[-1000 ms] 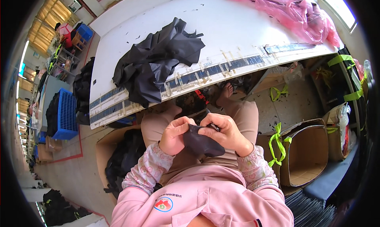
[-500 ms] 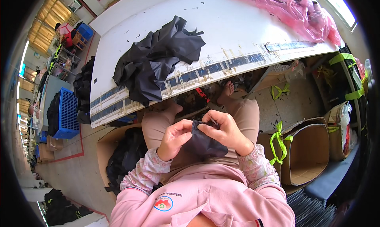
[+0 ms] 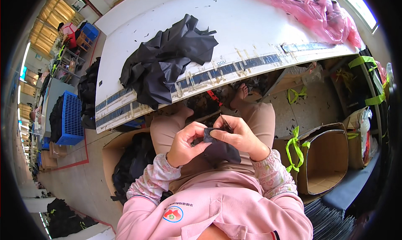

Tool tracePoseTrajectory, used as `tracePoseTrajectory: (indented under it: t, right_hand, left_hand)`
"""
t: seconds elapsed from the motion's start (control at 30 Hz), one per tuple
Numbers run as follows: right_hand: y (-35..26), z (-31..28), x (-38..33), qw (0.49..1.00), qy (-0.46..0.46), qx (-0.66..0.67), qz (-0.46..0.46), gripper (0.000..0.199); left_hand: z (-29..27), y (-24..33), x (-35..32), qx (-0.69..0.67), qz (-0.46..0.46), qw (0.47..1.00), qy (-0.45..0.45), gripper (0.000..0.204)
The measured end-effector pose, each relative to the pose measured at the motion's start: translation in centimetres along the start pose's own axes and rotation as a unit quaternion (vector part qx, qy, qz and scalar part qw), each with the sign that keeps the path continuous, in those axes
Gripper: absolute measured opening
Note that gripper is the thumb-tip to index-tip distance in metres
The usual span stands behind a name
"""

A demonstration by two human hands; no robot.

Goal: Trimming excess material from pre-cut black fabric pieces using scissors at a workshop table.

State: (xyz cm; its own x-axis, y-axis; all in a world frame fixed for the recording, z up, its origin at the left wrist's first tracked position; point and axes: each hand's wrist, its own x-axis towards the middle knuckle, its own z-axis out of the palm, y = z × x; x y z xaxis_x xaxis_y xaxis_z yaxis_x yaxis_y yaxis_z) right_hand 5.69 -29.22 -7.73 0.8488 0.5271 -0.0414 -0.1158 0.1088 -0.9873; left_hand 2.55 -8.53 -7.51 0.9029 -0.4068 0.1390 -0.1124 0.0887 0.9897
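Note:
Above my lap I hold a small piece of black fabric (image 3: 224, 151) with a dark grey, textured edge. My left hand (image 3: 184, 144) is closed, thumb and fingers pinching the fabric's left edge. My right hand (image 3: 239, 135) presses its thumb onto the top edge. A slim, dark, pointed tool (image 3: 225, 122), perhaps thread snips, juts up from the right fingers; its grip is hidden in the hand. On the white table (image 3: 247, 26) in front lies a crumpled heap of black fabric pieces (image 3: 167, 60).
Pink plastic sheeting (image 3: 310, 14) covers the table's far right. At my left stands a cardboard box (image 3: 109, 156) of black fabric; at my right, an open cardboard box (image 3: 324, 160) with a yellow-green ribbon (image 3: 295, 152). A blue crate (image 3: 72, 118) is farther left.
The fabric's top edge has turned slightly in my fingers, and my left hand has shifted a little to the right. The pointed tool shows more clearly, angled upward.

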Motion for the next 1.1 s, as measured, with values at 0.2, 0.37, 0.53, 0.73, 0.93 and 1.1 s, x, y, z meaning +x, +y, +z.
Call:
tracePoseTrajectory:
  t: [0.2,0.37,0.53,0.73,0.93,1.1]
  right_hand:
    - [0.5,-0.2,0.3,0.999,0.0,0.025,-0.038,0.013]
    - [1.3,-0.3,0.6,0.996,0.012,0.083,-0.044,0.018]
    - [2.3,0.7,1.1,0.991,0.03,0.109,-0.07,0.019]
    - [0.9,0.1,-0.5,0.958,0.199,-0.181,-0.103,0.02]
    - [0.6,2.1,-3.0,0.994,0.03,0.061,0.089,0.024]
    - [1.3,3.0,-2.6,0.993,0.024,0.077,0.088,0.027]
  left_hand:
    - [-0.2,-1.2,-0.4,-0.074,-0.031,0.997,0.012,0.016]
    - [1.1,-0.8,0.1,-0.243,-0.056,0.967,0.061,0.011]
    - [1.7,-1.4,0.1,-0.221,-0.01,0.973,0.06,0.014]
    - [1.5,-2.4,-0.4,-0.096,0.065,0.982,0.147,0.017]
    - [1.0,-3.4,-0.2,-0.013,0.121,0.969,0.215,0.02]
    - [1.2,-3.6,-0.3,0.008,0.125,0.967,0.223,0.02]
